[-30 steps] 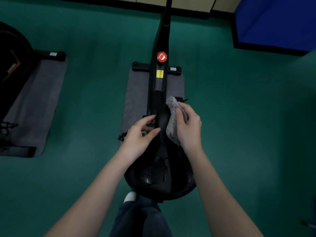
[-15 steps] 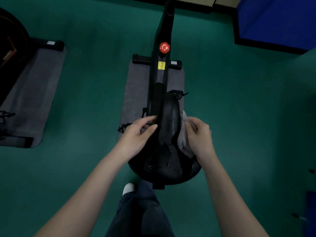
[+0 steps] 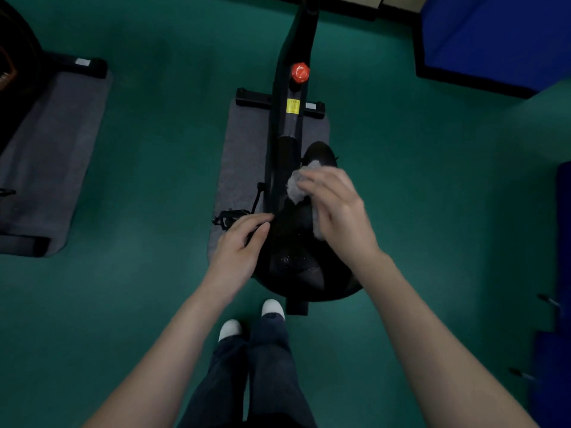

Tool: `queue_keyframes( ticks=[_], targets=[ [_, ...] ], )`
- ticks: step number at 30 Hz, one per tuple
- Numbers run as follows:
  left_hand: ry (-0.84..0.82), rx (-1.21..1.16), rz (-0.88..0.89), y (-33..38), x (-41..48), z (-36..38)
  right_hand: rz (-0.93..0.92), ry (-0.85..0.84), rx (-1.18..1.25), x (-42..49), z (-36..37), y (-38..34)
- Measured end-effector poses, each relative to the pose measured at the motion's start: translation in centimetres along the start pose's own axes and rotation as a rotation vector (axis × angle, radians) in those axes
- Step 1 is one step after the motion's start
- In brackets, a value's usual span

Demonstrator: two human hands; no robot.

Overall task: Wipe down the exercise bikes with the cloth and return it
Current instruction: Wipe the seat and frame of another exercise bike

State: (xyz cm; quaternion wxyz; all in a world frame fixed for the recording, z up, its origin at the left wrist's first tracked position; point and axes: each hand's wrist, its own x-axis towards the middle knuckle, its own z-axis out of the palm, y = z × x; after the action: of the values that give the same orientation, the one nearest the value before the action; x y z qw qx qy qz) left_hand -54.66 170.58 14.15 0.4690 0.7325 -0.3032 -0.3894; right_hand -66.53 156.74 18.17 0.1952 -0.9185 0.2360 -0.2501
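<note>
The cloth (image 3: 297, 184) is bunched under my right hand (image 3: 336, 208), whose fingers curl over it and press it on the nose of the saddle (image 3: 296, 264), toward 12 o'clock. My left hand (image 3: 239, 245) holds nothing; at the saddle's 9 o'clock edge its fingers lie fairly straight against the side, steadying it as far as I can judge. Wet glints show on the saddle's wide part. Further toward 12 o'clock the frame (image 3: 289, 128) runs up to a red knob (image 3: 299, 72), with a grey mat (image 3: 244, 156) beneath. A second bike (image 3: 12, 72) stands at 10 o'clock, well apart. I take this as the saddle-wiping step on the first bike. Next I would draw the cloth back over the wet part, then go on to the frame.
</note>
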Motion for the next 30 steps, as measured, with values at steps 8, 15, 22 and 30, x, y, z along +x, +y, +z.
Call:
queue_keyframes(
  ticks=[8,15,22,30],
  targets=[
    [0.075,-0.070,-0.075,-0.4,-1.3,0.2,0.134,-0.222,-0.050,7.0,-1.6,2.9],
    [0.333,-0.193,-0.163,-0.3,-2.4,2.9,-0.378,-0.770,-0.142,6.9,-0.7,1.8],
    [0.563,-0.232,-0.179,0.0,-3.4,5.0,-0.360,-0.593,-0.098,9.0,-1.2,4.4],
    [0.708,-0.238,-0.194,0.1,-3.6,7.1,-0.465,-0.380,0.321,2.2,-1.2,6.3]
  ],
)
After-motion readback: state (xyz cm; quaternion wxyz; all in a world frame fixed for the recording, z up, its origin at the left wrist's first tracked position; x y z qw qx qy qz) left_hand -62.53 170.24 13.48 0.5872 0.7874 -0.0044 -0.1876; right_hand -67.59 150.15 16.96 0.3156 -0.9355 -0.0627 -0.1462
